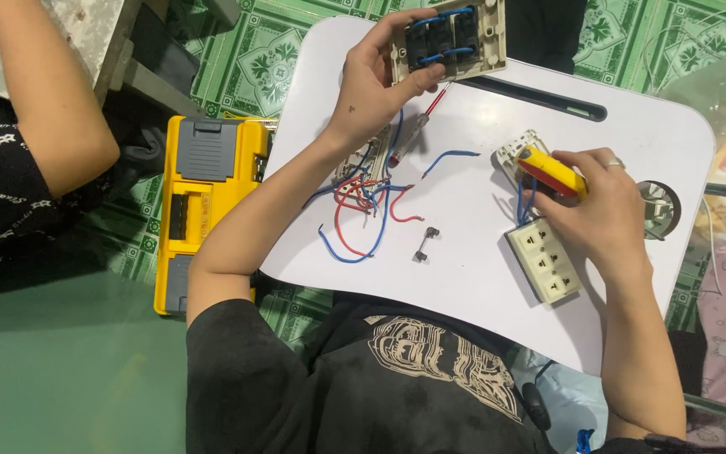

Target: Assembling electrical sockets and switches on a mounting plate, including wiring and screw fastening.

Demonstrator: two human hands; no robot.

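My left hand (376,80) holds up a beige switch plate (451,38) by its near edge, back side showing black switch blocks and blue wires. My right hand (602,206) grips a yellow and red tool (548,168) over the right part of the white lap table (464,277). Just below that hand lies a beige multi-socket outlet (548,262), with a white socket part (514,151) beside the tool's tip. A tangle of red and blue wires (363,210) lies under my left forearm. A red-handled tester screwdriver (418,130) rests near it.
A yellow and grey tool case (203,202) sits on the green patterned floor left of the table. Another person's bare arm (44,101) and dark patterned clothing are at the far left. Two small black clips (426,244) lie mid-table. A round cup recess (661,210) is at the table's right.
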